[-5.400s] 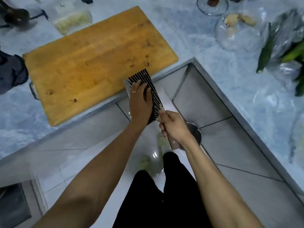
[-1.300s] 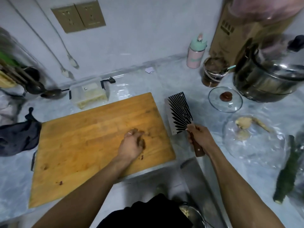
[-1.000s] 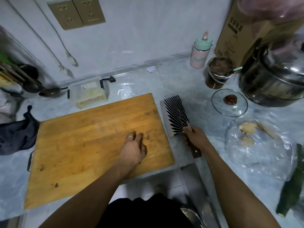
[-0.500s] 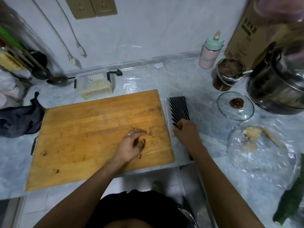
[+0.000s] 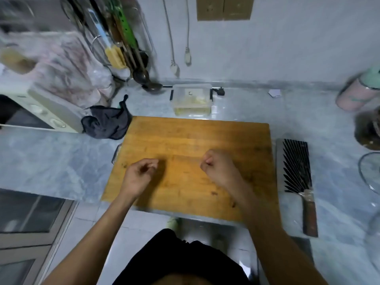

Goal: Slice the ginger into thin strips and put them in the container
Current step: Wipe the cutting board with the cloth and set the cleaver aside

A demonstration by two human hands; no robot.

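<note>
Countertop (image 5: 51, 153) of grey-blue marble fills the head view, wall behind it. Wooden cutting board (image 5: 195, 145) lies on the counter, centred, its near edge at the counter's front lip. Board surface carries only small dark specks; no ginger piece discernible on it.

Cream appliance (image 5: 47, 112) with dials sits far left, plastic bags (image 5: 67, 64) piled above it. Dark cloth (image 5: 107, 124) lies crumpled just beside the board's far-left corner. Utensil rack (image 5: 121, 44) hangs on the wall behind, ladle below it.

Cleaver (image 5: 296, 171) lies flat on the counter just right of the board, apart from both hands, black-ribbed blade pointing away, wooden handle toward the person.

Clear plastic container (image 5: 192, 99) stands just beyond the board's far edge, lid off, black latches at its sides. Pale yellowish ginger strips (image 5: 197, 101) lie inside it, along the bottom.

Left hand (image 5: 137, 175) is over the board's near-left part, fingers curled inward toward the thumb; whether anything is pinched there, cannot tell. Right hand (image 5: 218, 167) is over the board's centre-right, closed in a loose fist, nothing visible in it. Contact with the board unclear for both.

Pink bottle (image 5: 357, 93) with a mint cap, blurred, at the far right edge; glass lid (image 5: 368, 171) partly in view right of the cleaver.
</note>
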